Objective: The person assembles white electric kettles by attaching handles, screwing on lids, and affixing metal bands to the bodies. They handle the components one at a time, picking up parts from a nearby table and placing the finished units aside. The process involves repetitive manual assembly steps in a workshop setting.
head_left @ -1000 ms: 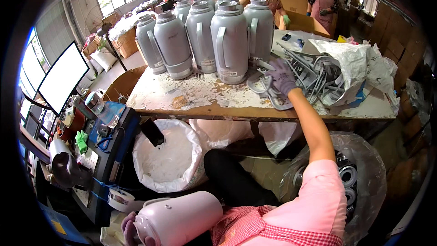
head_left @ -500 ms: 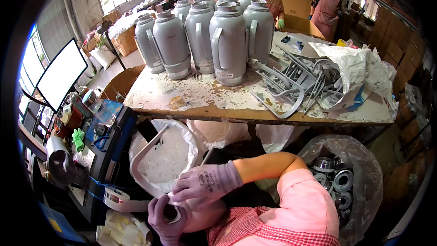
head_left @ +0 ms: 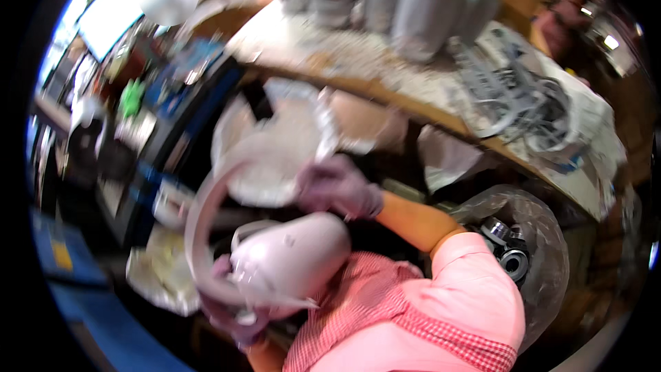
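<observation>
A pale grey, handled thermos jug [head_left: 296, 251] lies tilted in front of my checked apron, its rounded end toward my body. My left hand [head_left: 237, 320], in a purple glove, grips it at the lower left end; a pale curved band hides part of that hand. This wide band [head_left: 197, 217] arcs around the jug's left side, and its kind is unclear through the blur. My right hand [head_left: 337, 187], also gloved, is lifted off the jug just above it, near the white bag, with its fingers smeared by motion.
A white-lined bin [head_left: 275, 179] stands ahead. Several grey jugs [head_left: 430, 10] and a heap of grey handles [head_left: 516, 89] occupy the table [head_left: 385, 96]. At right, a clear plastic bag [head_left: 551, 255] holds metal-coloured rings. A roll of white tape [head_left: 172, 203] sits left.
My right hand has left the jug's mouth and moved up and to the right. The jug is turned to show its side and handle. The view has tilted, blurring everything.
</observation>
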`<action>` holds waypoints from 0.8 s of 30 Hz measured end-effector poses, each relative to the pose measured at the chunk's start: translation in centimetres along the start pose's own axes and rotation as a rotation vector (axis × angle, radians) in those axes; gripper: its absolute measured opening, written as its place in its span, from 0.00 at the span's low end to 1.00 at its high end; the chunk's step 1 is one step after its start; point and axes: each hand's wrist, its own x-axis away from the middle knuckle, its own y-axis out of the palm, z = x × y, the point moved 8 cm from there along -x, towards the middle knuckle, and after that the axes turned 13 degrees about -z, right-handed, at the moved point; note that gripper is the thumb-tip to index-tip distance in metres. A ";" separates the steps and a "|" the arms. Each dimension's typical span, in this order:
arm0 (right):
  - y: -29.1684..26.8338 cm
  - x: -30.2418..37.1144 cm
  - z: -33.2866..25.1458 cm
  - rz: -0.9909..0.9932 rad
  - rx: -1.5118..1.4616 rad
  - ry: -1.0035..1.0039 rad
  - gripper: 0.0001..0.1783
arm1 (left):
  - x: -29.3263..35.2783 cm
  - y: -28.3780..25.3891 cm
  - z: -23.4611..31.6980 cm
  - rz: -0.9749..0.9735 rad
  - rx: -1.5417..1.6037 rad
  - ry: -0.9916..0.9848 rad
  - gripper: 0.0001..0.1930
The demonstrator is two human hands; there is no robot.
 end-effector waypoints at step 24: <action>5.8 -1.6 8.6 -0.024 -0.396 0.192 0.24 | -1.8 1.8 3.3 -0.192 0.434 0.301 0.25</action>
